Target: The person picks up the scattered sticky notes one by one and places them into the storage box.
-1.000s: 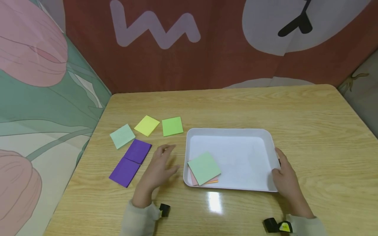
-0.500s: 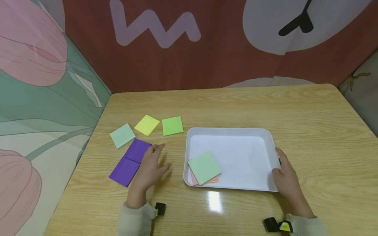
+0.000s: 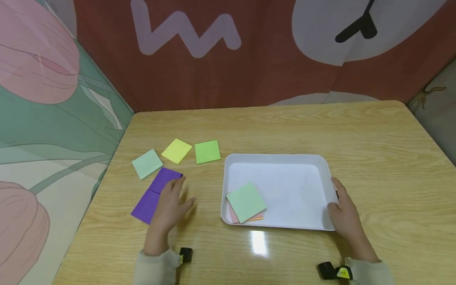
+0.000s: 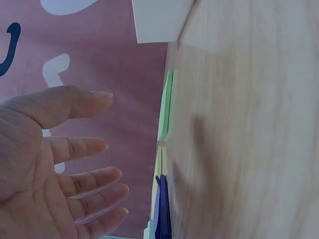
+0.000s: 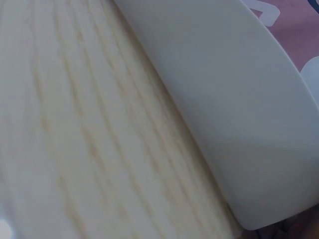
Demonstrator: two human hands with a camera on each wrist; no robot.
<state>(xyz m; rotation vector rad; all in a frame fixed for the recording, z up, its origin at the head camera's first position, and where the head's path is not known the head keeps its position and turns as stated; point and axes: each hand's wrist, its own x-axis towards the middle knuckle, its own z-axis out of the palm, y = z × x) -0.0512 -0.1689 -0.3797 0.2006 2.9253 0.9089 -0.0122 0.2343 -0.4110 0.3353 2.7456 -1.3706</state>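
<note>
While I watch from my remote station, what I judge matters most is that the far purple square (image 3: 161, 179) and the near purple square (image 3: 144, 208) lie leftward of and beneath the left hand (image 3: 168, 208), which partly hides them from the head view. Their joined row slants from near left to far right across the surface (image 3: 299, 257). The left hand is much the nearer; its fingers are extended and released, grasping nothing, and in the left wrist view I see a gap between them and the purple paper. At the other side, the right hand (image 3: 344, 215) grips the right end of the tray (image 3: 292, 190). I count two purple squares, one mint square (image 3: 147, 164), one yellow square (image 3: 177, 151) and one bright green square (image 3: 208, 152) outside one tray; inside, a pale green square (image 3: 246, 203) overlaps a pink piece (image 3: 233, 215) and an orange edge (image 3: 257, 219).
</note>
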